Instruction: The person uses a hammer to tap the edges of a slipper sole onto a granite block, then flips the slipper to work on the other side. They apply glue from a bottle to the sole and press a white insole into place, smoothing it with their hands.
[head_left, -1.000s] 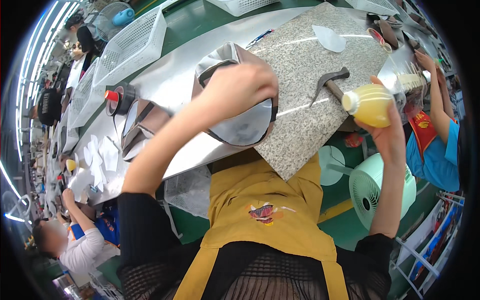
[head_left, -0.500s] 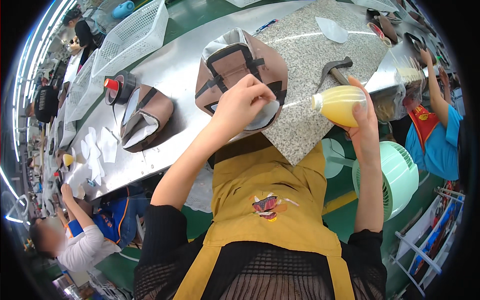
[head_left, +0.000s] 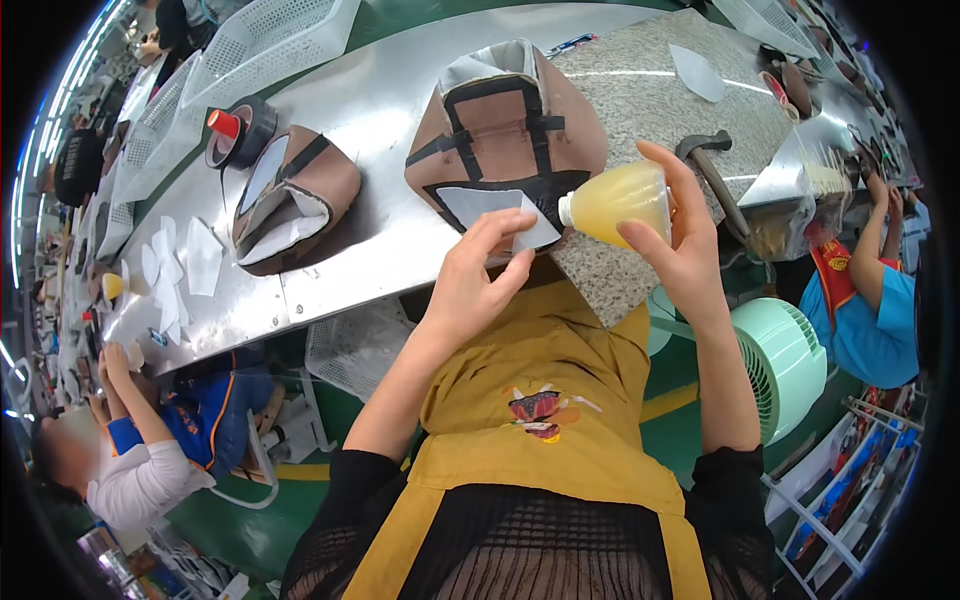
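Note:
On the bench in front of me stands a brown bag (head_left: 495,135) with black straps and a pale lining. A white sheet piece (head_left: 480,204) lies on its near black-edged panel, with its right corner lifted. My left hand (head_left: 478,272) is at that corner, thumb and fingers apart, fingertips touching the piece. My right hand (head_left: 690,240) is shut on a rounded squeeze bottle (head_left: 622,203) of yellowish liquid. The bottle is tipped sideways, its white nozzle pointing left, close to the white piece. Whether the nozzle touches it I cannot tell.
A hammer (head_left: 712,180) lies on the speckled stone slab (head_left: 640,100). To the left are a second brown bag (head_left: 325,185), a tape roll (head_left: 252,135) with a red-capped item, and white cut pieces (head_left: 165,270). A green fan (head_left: 785,365) stands right. Co-workers sit at both sides.
My left hand has lowered and opened its fingers at the white piece, which now lies spread on the bag panel. The bottle in my right hand has moved left toward it.

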